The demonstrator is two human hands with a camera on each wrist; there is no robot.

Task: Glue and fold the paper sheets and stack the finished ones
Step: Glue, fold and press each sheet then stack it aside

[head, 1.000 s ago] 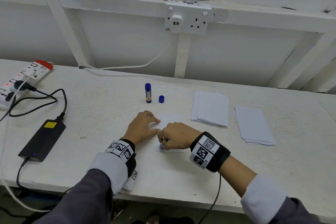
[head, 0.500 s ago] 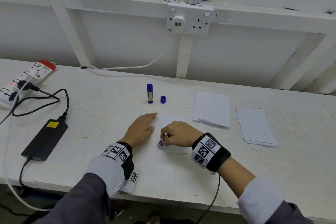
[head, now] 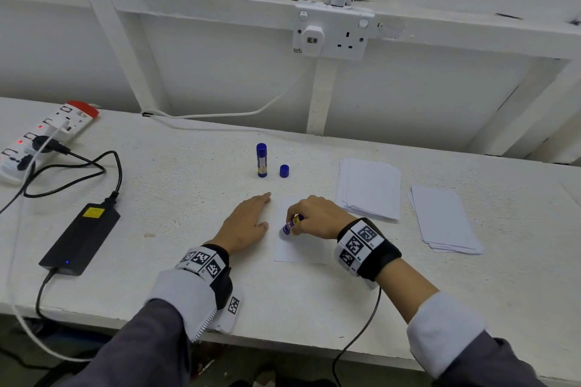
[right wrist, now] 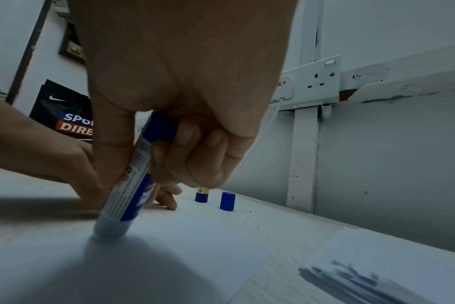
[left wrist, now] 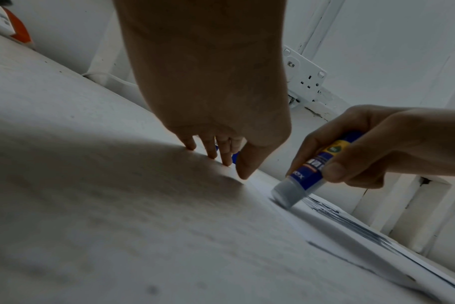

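Gluing in progress.
My right hand (head: 317, 218) grips the glue stick (head: 291, 224) on the sheet (head: 301, 248); left hand (head: 248, 223) flat, fingers relaxed. I judge even strokes best.

A white paper sheet (head: 298, 248) lies flat near the bench's front edge. A blue uncapped glue stick (head: 291, 224) leans on it, tip touching its left part. Toward the right edge lie two stacks of white sheets (head: 369, 187), (head: 443, 220).
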